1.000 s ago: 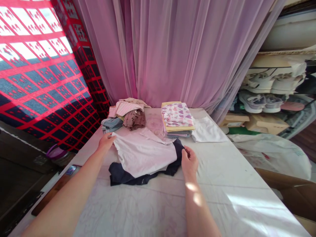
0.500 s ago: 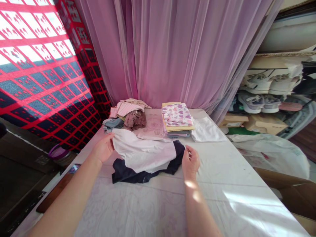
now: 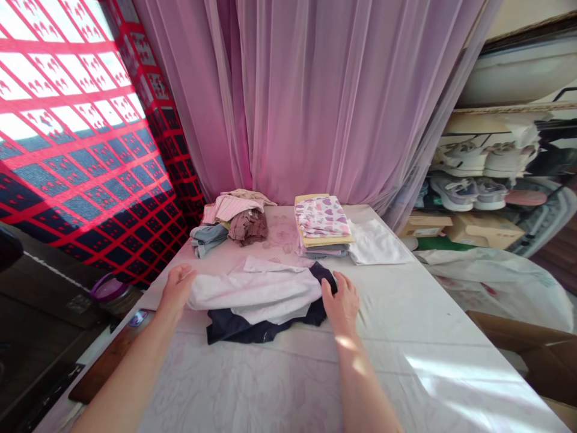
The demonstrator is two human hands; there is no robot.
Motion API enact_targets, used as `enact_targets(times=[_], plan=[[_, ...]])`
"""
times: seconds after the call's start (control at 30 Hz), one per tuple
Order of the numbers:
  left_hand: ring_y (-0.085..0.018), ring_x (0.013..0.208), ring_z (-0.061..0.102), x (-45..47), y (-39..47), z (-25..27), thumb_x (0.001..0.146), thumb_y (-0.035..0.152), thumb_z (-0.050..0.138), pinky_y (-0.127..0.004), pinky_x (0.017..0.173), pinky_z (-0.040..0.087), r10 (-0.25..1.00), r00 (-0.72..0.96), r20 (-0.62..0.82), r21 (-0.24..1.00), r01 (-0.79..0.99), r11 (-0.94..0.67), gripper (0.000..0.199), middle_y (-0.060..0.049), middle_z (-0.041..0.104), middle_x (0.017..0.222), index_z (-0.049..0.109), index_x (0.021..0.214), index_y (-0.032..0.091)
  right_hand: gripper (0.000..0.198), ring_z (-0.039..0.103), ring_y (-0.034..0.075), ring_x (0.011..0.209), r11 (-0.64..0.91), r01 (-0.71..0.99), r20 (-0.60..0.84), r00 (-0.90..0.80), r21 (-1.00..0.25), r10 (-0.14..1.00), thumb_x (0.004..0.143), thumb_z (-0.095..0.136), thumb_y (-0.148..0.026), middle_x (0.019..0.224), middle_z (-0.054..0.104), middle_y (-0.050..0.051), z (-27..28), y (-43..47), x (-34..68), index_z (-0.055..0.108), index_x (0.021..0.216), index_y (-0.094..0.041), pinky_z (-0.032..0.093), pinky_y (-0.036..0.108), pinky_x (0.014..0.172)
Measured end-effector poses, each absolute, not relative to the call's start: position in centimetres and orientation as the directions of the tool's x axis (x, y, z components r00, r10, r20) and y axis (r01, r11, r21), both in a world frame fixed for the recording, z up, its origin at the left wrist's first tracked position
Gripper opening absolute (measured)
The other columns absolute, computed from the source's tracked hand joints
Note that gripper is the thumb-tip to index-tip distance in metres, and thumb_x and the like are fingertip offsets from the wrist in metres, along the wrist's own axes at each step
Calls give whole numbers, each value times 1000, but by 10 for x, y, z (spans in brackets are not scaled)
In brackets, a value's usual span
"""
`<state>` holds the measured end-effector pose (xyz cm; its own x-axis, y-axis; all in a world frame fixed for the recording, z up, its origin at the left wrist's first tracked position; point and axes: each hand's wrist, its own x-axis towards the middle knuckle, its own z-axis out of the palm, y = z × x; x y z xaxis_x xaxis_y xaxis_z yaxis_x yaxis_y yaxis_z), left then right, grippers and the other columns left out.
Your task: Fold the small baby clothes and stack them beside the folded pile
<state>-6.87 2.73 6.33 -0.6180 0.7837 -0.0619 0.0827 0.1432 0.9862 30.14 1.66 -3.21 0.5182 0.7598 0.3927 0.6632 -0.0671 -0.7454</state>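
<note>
A white and navy shirt [image 3: 265, 294] lies partly folded in front of me. Its white cloth spreads over a dark navy layer that shows along the near edge and at the right end. My left hand [image 3: 177, 285] is closed at the left end of the white cloth, gripping its edge; the thumb's contact is partly hidden. At the right end, my right hand [image 3: 341, 300] rests with fingers apart on the navy part, holding nothing.
Beyond the shirt sit a loose clothes pile [image 3: 238, 216] and a neat folded stack [image 3: 322, 225]. A white folded garment [image 3: 378, 242] lies right of the stack. A phone [image 3: 139, 317] is at the left edge. Shoes [image 3: 464, 192] and an open cardboard box [image 3: 527, 343] stand right.
My left hand has come down and to the left, lowering the lifted white cloth toward the bed. The right hand's fingers have spread over the navy end.
</note>
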Motion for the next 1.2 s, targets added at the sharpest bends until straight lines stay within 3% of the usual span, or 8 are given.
enact_targets(times=[0.1,0.23,0.5,0.67,0.87,0.97,1.13,1.2], plan=[[-26,129,51,-62,32,58,74,21,63,-38,111,38,842,-527,115,889,432,149,41,-8,56,137,60,115,20,47,44,38,129,-158,736,347,482,-658,804,80,54,-44,131,59,20,-34,14,297,68,114,-15,32,56,102],[-26,129,51,-33,47,54,79,23,56,-37,114,34,976,-105,192,464,886,4,42,-9,59,135,62,121,20,32,43,38,130,-168,759,325,454,-629,830,78,57,-38,131,61,17,-33,13,298,72,96,-18,31,55,103],[-29,136,42,21,86,52,81,22,57,-45,111,31,957,288,-4,-5,957,-288,46,-8,52,146,61,127,25,51,66,27,85,-47,551,245,444,-833,862,81,45,-54,95,74,12,-25,16,304,69,107,-17,48,36,74],[-28,107,63,27,105,52,83,14,49,-41,98,41,983,181,-22,48,983,-180,25,-12,73,105,72,92,19,52,66,26,86,36,370,220,470,-928,855,78,53,-57,94,73,11,-21,17,304,68,107,-17,50,35,75],[-26,87,70,13,127,87,89,24,43,-37,79,52,990,-114,82,284,955,87,27,-11,74,90,65,104,18,66,66,19,80,101,231,138,152,-968,979,73,63,-40,89,71,2,-25,13,311,52,135,-19,53,34,77],[-18,71,71,6,138,120,91,16,33,-30,67,54,970,-212,120,463,876,134,32,-7,72,81,59,111,17,61,67,20,85,138,237,186,193,-962,963,74,58,-36,92,71,5,-12,17,310,53,132,-19,53,37,82],[-11,69,69,-2,136,190,86,7,34,-25,66,56,892,-343,293,890,440,-123,29,-2,69,85,56,102,19,49,66,25,95,236,439,413,366,-867,834,74,56,-35,101,72,9,74,37,303,61,120,-20,50,43,90],[-10,69,67,-8,123,220,84,8,39,-27,69,57,819,-413,399,916,225,-333,22,0,68,83,55,93,19,47,65,25,98,334,492,541,371,-804,755,75,54,-34,104,72,8,120,39,301,61,120,-21,49,43,92]])
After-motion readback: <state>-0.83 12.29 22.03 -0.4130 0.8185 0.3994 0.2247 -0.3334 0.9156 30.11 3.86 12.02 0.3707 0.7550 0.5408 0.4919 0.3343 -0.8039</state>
